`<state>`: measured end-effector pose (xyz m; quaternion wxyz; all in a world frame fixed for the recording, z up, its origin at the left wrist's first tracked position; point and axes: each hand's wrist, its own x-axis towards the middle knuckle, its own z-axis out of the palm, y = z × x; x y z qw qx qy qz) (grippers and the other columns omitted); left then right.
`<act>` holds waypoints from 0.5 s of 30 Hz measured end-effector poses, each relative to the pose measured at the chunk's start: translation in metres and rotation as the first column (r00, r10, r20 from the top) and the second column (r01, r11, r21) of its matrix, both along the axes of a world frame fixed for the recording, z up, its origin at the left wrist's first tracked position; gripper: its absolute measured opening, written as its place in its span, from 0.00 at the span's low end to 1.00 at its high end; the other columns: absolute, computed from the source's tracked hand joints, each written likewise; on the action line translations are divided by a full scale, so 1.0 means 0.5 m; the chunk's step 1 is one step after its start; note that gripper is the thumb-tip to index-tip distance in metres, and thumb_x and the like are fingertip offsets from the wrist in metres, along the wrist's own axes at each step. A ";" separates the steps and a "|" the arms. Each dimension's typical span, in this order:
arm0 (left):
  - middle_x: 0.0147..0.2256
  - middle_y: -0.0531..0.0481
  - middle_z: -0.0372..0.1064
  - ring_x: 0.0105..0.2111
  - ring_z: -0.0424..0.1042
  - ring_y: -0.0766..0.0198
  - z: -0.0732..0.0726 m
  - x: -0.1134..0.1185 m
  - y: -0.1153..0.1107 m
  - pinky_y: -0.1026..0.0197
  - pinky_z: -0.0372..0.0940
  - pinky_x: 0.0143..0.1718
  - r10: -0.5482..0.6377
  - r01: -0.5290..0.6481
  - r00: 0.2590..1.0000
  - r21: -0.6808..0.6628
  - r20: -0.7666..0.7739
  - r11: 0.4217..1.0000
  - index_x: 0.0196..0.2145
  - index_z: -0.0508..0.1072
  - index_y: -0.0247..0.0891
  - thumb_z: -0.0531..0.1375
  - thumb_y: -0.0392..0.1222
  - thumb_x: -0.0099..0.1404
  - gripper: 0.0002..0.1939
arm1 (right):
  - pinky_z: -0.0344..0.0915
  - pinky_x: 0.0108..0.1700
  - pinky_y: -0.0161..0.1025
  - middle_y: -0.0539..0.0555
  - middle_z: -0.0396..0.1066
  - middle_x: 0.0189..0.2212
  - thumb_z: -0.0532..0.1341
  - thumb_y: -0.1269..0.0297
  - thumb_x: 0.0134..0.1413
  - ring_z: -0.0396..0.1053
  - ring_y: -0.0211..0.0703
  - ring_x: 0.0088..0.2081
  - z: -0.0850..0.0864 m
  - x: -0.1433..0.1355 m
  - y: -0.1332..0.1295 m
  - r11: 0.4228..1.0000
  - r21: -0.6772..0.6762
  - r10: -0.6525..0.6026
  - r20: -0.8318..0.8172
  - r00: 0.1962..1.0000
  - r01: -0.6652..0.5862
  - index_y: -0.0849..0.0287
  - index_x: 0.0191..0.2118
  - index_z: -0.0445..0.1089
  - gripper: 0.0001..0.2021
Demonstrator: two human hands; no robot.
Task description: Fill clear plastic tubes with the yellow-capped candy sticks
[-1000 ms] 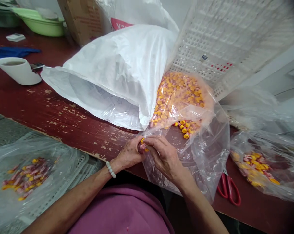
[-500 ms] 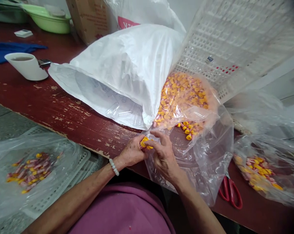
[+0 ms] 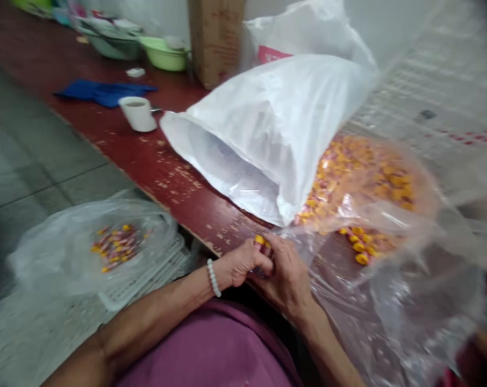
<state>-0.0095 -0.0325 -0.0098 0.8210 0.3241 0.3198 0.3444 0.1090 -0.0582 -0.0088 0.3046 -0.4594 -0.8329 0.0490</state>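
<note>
My left hand (image 3: 245,263), with a pale bead bracelet on its wrist, is closed around a few small yellow-ended tubes (image 3: 263,245) with dark red sides. From the right, my right hand (image 3: 287,271) presses its curled fingers against the same tubes, and the two hands touch. Just beyond them, a large heap of similar yellow-ended pieces (image 3: 348,166) lies partly under a clear plastic sheet (image 3: 388,290). A white sack (image 3: 284,102) lies beside the heap, its mouth facing left, with clear plastic pieces inside. Motion blur softens the details.
On the worn red table (image 3: 179,180) are a white cup (image 3: 138,114), a blue cloth (image 3: 106,92), green basins (image 3: 165,54) and a cardboard box (image 3: 217,43). A white crate (image 3: 437,97) leans at right. Low at left, a clear bag (image 3: 62,247) of pieces rests on another crate.
The view has swung left, so everything sits farther right. My right hand has gone from extended fingers over the tubes to being wrapped against them, and the tubes are now tilted upright.
</note>
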 end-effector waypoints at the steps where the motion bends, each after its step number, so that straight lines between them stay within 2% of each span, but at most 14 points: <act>1: 0.18 0.56 0.60 0.20 0.59 0.72 -0.002 -0.009 -0.004 0.68 0.54 0.20 0.015 -0.015 1.000 -0.017 0.006 1.000 0.16 0.64 0.33 0.55 0.25 0.34 0.08 | 0.66 0.45 0.50 0.60 0.69 0.43 0.69 0.61 0.39 0.67 0.53 0.44 0.000 -0.011 0.003 1.000 0.000 0.019 0.006 1.000 -0.019 0.60 0.53 0.58 0.33; 3: 0.19 0.56 0.62 0.20 0.60 0.71 -0.009 -0.039 -0.012 0.68 0.56 0.20 0.037 -0.035 0.999 -0.048 0.032 0.998 0.16 0.64 0.32 0.57 0.25 0.34 0.08 | 0.67 0.44 0.51 0.60 0.69 0.43 0.68 0.58 0.40 0.67 0.53 0.44 0.002 -0.037 0.008 0.998 -0.019 0.066 0.016 0.998 -0.066 0.58 0.54 0.58 0.34; 5: 0.19 0.55 0.63 0.21 0.62 0.70 -0.019 -0.088 -0.023 0.67 0.59 0.22 0.070 -0.068 0.996 -0.043 0.049 0.997 0.17 0.66 0.32 0.59 0.25 0.35 0.08 | 0.66 0.48 0.53 0.62 0.65 0.49 0.68 0.55 0.40 0.64 0.56 0.49 0.005 -0.063 0.009 0.989 -0.075 0.129 0.009 0.992 -0.128 0.58 0.57 0.54 0.38; 8: 0.23 0.52 0.67 0.23 0.66 0.68 -0.042 -0.207 -0.040 0.65 0.63 0.24 0.238 -0.237 0.971 0.021 -0.038 0.971 0.23 0.70 0.32 0.63 0.26 0.35 0.13 | 0.59 0.56 0.56 0.66 0.49 0.60 0.66 0.51 0.42 0.52 0.59 0.60 0.006 -0.081 0.008 0.981 -0.139 0.129 -0.044 0.991 -0.134 0.60 0.63 0.44 0.46; 10: 0.26 0.50 0.70 0.23 0.69 0.65 -0.075 -0.312 -0.041 0.60 0.67 0.27 0.447 -0.453 0.875 0.008 -0.185 0.891 0.26 0.71 0.32 0.65 0.29 0.36 0.15 | 0.58 0.57 0.57 0.64 0.48 0.61 0.64 0.52 0.46 0.51 0.57 0.61 0.000 -0.074 0.010 0.986 -0.150 0.062 -0.058 0.996 -0.070 0.59 0.63 0.45 0.42; 11: 0.29 0.49 0.70 0.24 0.71 0.63 -0.097 -0.368 -0.037 0.57 0.68 0.30 0.535 -0.565 0.795 -0.029 -0.284 0.824 0.28 0.71 0.33 0.65 0.31 0.37 0.15 | 0.59 0.56 0.56 0.63 0.51 0.59 0.62 0.53 0.48 0.53 0.56 0.59 -0.005 -0.067 0.011 0.987 -0.156 0.040 -0.051 0.998 -0.048 0.57 0.61 0.48 0.37; 12: 0.29 0.49 0.71 0.24 0.71 0.62 -0.122 -0.424 -0.032 0.56 0.69 0.30 0.608 -0.683 0.680 -0.052 -0.409 0.729 0.28 0.71 0.34 0.65 0.32 0.38 0.15 | 0.60 0.55 0.56 0.61 0.54 0.58 0.61 0.55 0.51 0.56 0.54 0.58 -0.012 -0.061 0.012 0.986 -0.165 0.030 -0.041 0.999 -0.037 0.56 0.59 0.52 0.32; 13: 0.29 0.50 0.70 0.24 0.72 0.62 -0.148 -0.477 -0.025 0.56 0.69 0.31 0.627 -0.732 0.619 -0.058 -0.473 0.679 0.28 0.70 0.34 0.65 0.33 0.39 0.14 | 0.62 0.54 0.55 0.60 0.57 0.56 0.60 0.56 0.52 0.59 0.53 0.56 -0.019 -0.056 0.013 0.984 -0.177 0.031 -0.030 0.999 -0.036 0.55 0.57 0.56 0.27; 15: 0.24 0.52 0.68 0.22 0.70 0.63 -0.200 -0.565 -0.015 0.56 0.68 0.30 0.628 -0.780 0.540 -0.052 -0.560 0.624 0.24 0.65 0.35 0.64 0.34 0.41 0.12 | 0.65 0.52 0.53 0.59 0.60 0.54 0.58 0.59 0.54 0.62 0.52 0.53 -0.031 -0.055 0.010 0.978 -0.205 0.042 -0.013 0.999 -0.044 0.53 0.53 0.61 0.20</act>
